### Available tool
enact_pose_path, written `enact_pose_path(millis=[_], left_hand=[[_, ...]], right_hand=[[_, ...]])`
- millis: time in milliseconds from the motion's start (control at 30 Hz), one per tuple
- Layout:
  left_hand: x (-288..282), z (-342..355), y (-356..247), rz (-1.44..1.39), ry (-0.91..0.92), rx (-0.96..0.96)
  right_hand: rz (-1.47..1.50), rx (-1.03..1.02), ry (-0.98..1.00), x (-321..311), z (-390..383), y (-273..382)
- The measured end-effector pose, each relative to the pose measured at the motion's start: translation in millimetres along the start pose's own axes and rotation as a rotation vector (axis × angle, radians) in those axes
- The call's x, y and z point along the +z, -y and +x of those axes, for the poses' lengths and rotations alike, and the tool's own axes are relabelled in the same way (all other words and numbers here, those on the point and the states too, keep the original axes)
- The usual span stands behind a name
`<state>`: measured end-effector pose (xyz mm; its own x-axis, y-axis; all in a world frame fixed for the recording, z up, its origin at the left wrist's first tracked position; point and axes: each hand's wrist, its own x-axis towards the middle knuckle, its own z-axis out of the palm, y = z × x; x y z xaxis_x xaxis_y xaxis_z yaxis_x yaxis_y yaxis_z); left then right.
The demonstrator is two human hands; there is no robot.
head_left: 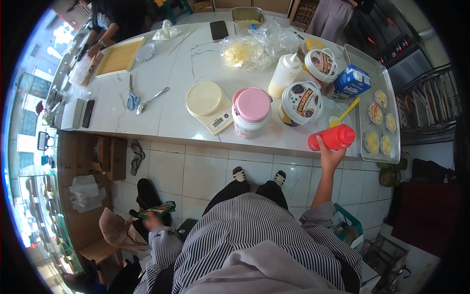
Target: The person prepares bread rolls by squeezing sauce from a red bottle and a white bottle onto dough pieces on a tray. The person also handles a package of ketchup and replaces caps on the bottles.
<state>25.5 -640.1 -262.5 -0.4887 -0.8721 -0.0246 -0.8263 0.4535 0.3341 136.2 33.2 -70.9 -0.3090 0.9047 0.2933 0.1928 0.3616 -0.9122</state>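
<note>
My right hand (331, 157) is wrapped round a red squeeze bottle (329, 139), tilted over to the right by the counter's front edge. Low on the left, well away from the counter, my left hand (153, 222) is closed on a green packet (160, 209); motion blurs its fingers. Just right of the red bottle lies a metal tray (370, 151) with several filled paper cups (375, 113). A yellow spatula (350, 109) leans in a small container behind the bottle. Left of these stand a lidded tub (300, 103) and a pink-lidded jar (251, 111).
On the counter are a kitchen scale (208, 105), scissors (132, 100), a spoon (152, 100), a white squeeze bottle (285, 74), a milk carton (352, 81), another tub (320, 65), plastic bags (247, 51) and a phone (218, 30). People stand at the far side; another person sits at lower left.
</note>
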Motion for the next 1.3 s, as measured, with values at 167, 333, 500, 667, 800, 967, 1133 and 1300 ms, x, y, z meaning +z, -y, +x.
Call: enact_pose_path(millis=[167,333,500,667,800,967,1133,1300], left_hand=[[2.1,2.7,-3.9,0.026,0.003,0.066],[6.4,2.9,-17.7,0.031,0.015,0.08],[13.5,5.6,-16.8,0.035,0.008,0.069],[23.0,5.0,-27.1,0.05,0.005,0.043],[28.5,6.6,-26.2,0.045,0.005,0.012],[33.7,5.9,-27.5,0.056,-0.001,-0.032],[40.6,2.9,-27.2,0.049,-0.022,-0.083],[50.9,-5.0,-27.8,0.031,-0.065,-0.179]], right_hand=[[-0.025,-0.037,-0.015,2.4,-0.6,-0.5],[0.124,-0.002,-0.049,-1.7,4.1,-10.5],[0.02,0.007,0.012,1.7,4.1,-3.7],[0.048,-0.049,0.004,-3.1,2.6,-6.3],[0.054,-0.062,0.018,-1.2,1.1,-9.3],[0.135,-0.068,-0.003,0.4,1.6,-10.2],[0.13,-0.069,0.011,1.8,3.3,-14.9],[0.138,-0.035,-0.012,1.4,2.7,-10.3]])
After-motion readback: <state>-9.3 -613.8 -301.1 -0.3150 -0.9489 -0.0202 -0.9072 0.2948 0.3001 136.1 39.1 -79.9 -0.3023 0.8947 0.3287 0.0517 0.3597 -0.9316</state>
